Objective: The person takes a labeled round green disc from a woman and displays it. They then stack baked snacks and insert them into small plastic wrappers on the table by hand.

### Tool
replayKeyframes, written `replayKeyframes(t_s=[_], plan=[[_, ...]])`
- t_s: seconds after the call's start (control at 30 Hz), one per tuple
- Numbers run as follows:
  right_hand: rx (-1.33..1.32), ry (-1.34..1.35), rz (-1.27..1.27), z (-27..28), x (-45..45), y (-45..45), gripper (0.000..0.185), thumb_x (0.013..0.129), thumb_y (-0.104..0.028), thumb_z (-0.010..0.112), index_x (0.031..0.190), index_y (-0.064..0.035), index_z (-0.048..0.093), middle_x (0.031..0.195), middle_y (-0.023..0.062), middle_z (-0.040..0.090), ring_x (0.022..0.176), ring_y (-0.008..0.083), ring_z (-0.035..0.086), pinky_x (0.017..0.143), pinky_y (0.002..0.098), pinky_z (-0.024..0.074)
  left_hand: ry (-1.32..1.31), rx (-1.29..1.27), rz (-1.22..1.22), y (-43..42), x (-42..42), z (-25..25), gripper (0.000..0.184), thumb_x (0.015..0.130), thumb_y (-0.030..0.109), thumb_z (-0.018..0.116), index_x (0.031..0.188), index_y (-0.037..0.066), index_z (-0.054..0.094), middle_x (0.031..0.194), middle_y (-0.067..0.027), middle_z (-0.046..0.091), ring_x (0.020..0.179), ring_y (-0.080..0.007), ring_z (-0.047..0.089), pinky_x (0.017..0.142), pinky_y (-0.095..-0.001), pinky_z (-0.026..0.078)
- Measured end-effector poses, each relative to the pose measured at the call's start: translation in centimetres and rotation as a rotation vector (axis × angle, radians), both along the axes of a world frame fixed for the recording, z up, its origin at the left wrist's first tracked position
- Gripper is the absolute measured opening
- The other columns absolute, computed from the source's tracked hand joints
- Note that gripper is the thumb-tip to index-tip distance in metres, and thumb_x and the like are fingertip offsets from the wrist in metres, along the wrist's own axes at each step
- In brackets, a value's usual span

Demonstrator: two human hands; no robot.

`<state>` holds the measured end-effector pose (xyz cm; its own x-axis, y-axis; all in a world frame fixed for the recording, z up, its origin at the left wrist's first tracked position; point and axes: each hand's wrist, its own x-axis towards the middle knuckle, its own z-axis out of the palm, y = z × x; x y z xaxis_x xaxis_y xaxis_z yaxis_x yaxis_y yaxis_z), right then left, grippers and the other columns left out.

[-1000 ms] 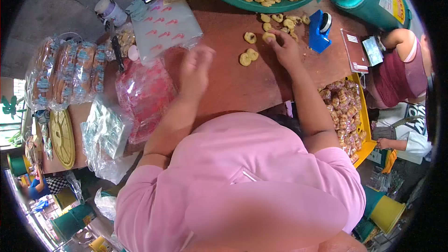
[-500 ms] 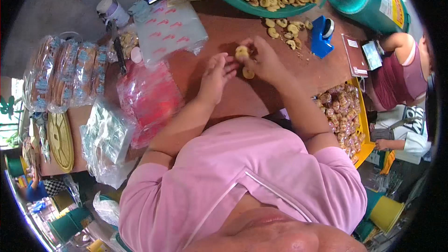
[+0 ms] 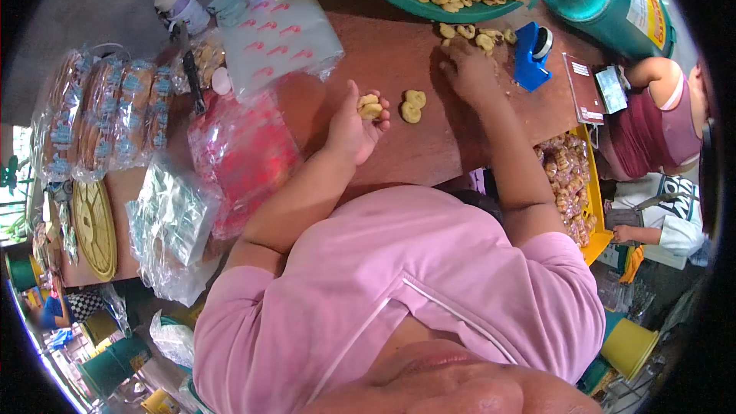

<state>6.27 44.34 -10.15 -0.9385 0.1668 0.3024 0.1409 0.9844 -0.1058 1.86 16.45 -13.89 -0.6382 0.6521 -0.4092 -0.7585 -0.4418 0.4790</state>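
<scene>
My left hand (image 3: 357, 129) is turned palm up over the table, fingers curled around pale yellow cookies (image 3: 370, 108). Just right of it, more cookies (image 3: 412, 106) of the same knobbly, rounded kind lie together on the brown tabletop (image 3: 368, 54). My right hand (image 3: 469, 73) reaches forward to a small loose pile of cookies (image 3: 486, 40), thumb apart from the other fingers, whose tips are partly hidden among the pieces. Behind that pile stands a large green basin (image 3: 418, 9) heaped with cookies.
A blue tape dispenser (image 3: 529, 61) sits right of the loose pile. Clear printed bags (image 3: 280, 46) and red-tinted plastic (image 3: 238, 153) lie to the left, near packed bread (image 3: 96, 115). A yellow crate (image 3: 596, 218) holds bagged cookies. Another person (image 3: 659, 130) is at the right.
My right hand has left the spot beside my left hand and moved forward to the loose pile. My left hand has turned palm up with cookies in it; a small group of cookies now lies uncovered.
</scene>
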Motion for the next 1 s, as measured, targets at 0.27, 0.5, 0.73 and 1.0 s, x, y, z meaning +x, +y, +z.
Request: replayKeyframes(t_s=[0.27, 0.5, 0.73, 1.0], plan=[[-0.533, 0.097, -0.264, 2.3, 1.4, 2.8, 0.030, 0.098, -0.021, 0.068, 0.125, -0.0088, 0.072, 0.115, 0.0181, 0.074, 0.103, 0.0299, 0.071, 0.089, 0.0400, 0.0545, 0.003, 0.058, -0.006, -0.2, 0.0, 0.0, 0.055, 0.105, 0.063, 0.043, 0.108, 0.010, 0.060, 0.095, -0.0079, 0.065, 0.081, -0.0191, 0.063, 0.074, -0.0336, 0.052], [-0.283, -0.065, -0.176, -0.5, -0.5, 0.1, 0.028, 0.093, -0.019, 0.074, 0.118, -0.0060, 0.071, 0.105, 0.0180, 0.072, 0.099, 0.0338, 0.070, 0.088, 0.0407, 0.0537, 0.021, 0.074, -0.010, -0.5, -0.3, -0.5, 0.054, 0.106, 0.061, 0.044, 0.109, 0.010, 0.060, 0.097, -0.0081, 0.066, 0.084, -0.0198, 0.063, 0.076, -0.0342, 0.052], [-0.789, 0.008, 0.006, 1.7, 2.5, -6.4, 0.028, 0.089, -0.026, 0.078, 0.107, -0.0058, 0.071, 0.100, 0.0170, 0.072, 0.095, 0.0374, 0.069, 0.086, 0.0448, 0.0547, -0.021, 0.076, 0.140, 0.2, 0.3, -0.1, 0.048, 0.106, 0.057, 0.048, 0.109, 0.010, 0.060, 0.098, -0.0079, 0.066, 0.087, -0.0194, 0.064, 0.080, -0.0349, 0.054], [-0.423, 0.204, 0.479, 2.3, 3.6, -13.3, 0.027, 0.079, -0.021, 0.084, 0.101, -0.0080, 0.074, 0.101, 0.0101, 0.070, 0.101, 0.0316, 0.063, 0.092, 0.0451, 0.0483, -0.036, 0.140, 0.060, 0.0, 0.8, -0.2, 0.052, 0.107, 0.059, 0.045, 0.107, 0.009, 0.061, 0.096, -0.0064, 0.066, 0.088, -0.0187, 0.066, 0.076, -0.0323, 0.056]])
